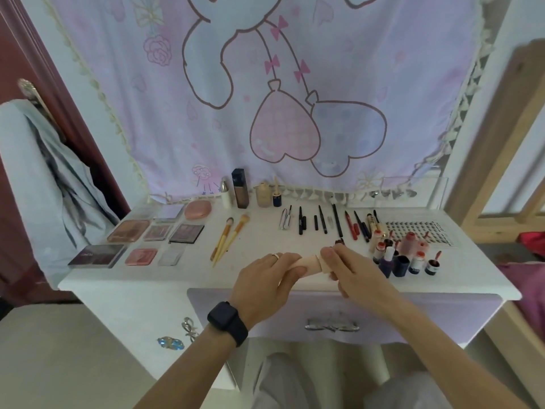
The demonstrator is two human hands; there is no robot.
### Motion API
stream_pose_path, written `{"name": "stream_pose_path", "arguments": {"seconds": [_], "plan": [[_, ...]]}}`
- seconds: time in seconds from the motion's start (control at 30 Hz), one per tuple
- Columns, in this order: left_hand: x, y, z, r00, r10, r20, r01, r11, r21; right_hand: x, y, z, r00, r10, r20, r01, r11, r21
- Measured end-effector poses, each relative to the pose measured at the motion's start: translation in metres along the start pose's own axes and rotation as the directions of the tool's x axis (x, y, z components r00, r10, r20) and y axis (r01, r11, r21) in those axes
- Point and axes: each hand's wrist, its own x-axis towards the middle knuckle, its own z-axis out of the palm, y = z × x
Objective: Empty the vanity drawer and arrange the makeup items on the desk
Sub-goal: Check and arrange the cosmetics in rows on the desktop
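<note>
Left hand (267, 276): you pinched one end of the sponge (309, 263).
Right hand (351, 268): you gripped the other end.
Sponge: over the desk (177, 278) front edge; likely soft, light, squashy; hold mid-body, gently.
Beyond: brushes (228, 236), pencils (321, 221).
Drawer (427, 314): looked closed.

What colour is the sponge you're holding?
Pale peach; the makeup sponge shows best in the head view.

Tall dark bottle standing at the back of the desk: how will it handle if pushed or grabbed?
The tall dark bottle is narrow and upright, so a push near the top would likely tip it. Its flat sides suggest it won't roll. It looks glossy, possibly glass: maybe slippery and fragile.
</note>
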Motion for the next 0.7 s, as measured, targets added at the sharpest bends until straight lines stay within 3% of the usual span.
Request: {"name": "stream_pose_path", "arguments": {"seconds": [0.17, 0.27, 0.33, 0.47, 0.7], "plan": [[-0.001, 0.002, 0.001, 0.971, -0.126, 0.203, 0.159, 0.975, -0.153, -0.006, 0.006, -0.011, 0.993, -0.113, 0.039, 0.116, 0.988, -0.103], [-0.002, 0.005, 0.001, 0.919, -0.275, 0.282, 0.384, 0.783, -0.489, -0.008, 0.005, -0.013, 0.991, -0.134, 0.014, 0.134, 0.991, -0.019], [-0.003, 0.006, 0.0, 0.882, -0.364, 0.298, 0.469, 0.634, -0.614, -0.008, 0.003, -0.015, 0.996, -0.091, -0.007, 0.091, 0.99, 0.111], [-0.006, 0.003, 0.002, 0.843, -0.433, 0.319, 0.518, 0.494, -0.699, -0.005, 0.003, -0.011, 0.998, -0.057, -0.01, 0.058, 0.966, 0.252], [-0.007, -0.01, 0.001, 0.803, -0.515, 0.301, 0.545, 0.428, -0.721, 0.0, -0.001, 0.003, 0.997, 0.035, -0.071, -0.001, 0.901, 0.434]]}}
